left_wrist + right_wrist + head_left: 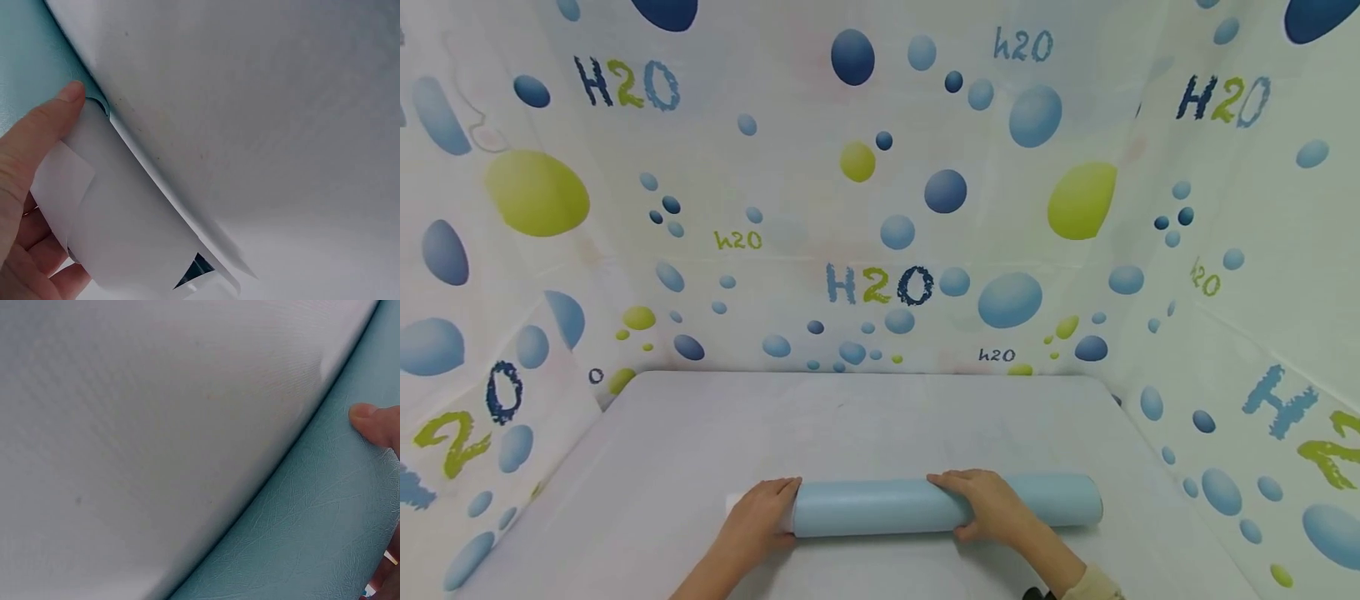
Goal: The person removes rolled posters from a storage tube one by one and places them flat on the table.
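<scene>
A light blue roll of sheet material (872, 507) lies sideways along the near part of the white table. Out of its left end sticks a white paper roll (128, 206), with a loose flap and a dark patch at its end. My left hand (762, 518) grips this white part where it meets the blue. The thumb (70, 94) lies at the blue edge, and the other fingers curl round the far side. Right of the middle, my right hand (988, 506) holds the blue roll, thumb (364, 419) on its near surface and fingers round the far side.
The white tabletop (857, 421) extends behind the roll to a straight back edge. Pale sheeting (797, 167) printed with blue and green drops and H2O lettering hangs at the back and both sides. A small dark object (1034, 593) shows at the bottom edge, beside the right sleeve.
</scene>
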### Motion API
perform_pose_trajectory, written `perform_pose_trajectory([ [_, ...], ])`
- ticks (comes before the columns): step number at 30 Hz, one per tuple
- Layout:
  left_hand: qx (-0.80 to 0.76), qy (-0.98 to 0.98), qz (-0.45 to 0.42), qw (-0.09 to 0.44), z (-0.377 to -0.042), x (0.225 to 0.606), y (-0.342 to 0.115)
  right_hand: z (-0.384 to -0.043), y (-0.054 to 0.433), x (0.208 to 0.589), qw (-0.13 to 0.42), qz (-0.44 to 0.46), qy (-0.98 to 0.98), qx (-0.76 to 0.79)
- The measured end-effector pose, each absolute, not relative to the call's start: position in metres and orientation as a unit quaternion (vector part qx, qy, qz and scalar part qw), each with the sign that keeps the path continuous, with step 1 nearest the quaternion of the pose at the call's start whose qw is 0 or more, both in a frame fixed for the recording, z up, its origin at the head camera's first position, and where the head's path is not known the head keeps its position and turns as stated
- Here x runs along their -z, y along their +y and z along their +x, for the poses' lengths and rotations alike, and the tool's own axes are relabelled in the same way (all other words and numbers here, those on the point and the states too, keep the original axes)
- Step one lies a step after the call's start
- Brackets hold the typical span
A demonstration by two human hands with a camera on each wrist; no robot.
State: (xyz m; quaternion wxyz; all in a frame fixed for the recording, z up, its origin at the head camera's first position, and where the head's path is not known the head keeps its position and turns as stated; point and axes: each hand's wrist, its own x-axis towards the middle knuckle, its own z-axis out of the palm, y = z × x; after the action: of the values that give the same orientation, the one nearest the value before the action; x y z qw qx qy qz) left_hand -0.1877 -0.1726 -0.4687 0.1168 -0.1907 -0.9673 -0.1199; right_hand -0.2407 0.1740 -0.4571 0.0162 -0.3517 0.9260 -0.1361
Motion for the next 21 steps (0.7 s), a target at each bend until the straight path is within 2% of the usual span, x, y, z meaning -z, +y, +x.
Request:
perform_pose_trajectory([
  [12, 0.117, -0.969, -0.181, 0.118, -0.1874, 0.4645, -0.1694, -0.2389, 0.1745, 0.4568, -0.013, -0.369, 0.920, 0.133],
  [21, 0.114, -0.970, -0.182, 0.115, -0.1873, 0.4613, -0.1713, -0.2391, 0.1741, 0.4560, -0.015, -0.372, 0.919, 0.128],
])
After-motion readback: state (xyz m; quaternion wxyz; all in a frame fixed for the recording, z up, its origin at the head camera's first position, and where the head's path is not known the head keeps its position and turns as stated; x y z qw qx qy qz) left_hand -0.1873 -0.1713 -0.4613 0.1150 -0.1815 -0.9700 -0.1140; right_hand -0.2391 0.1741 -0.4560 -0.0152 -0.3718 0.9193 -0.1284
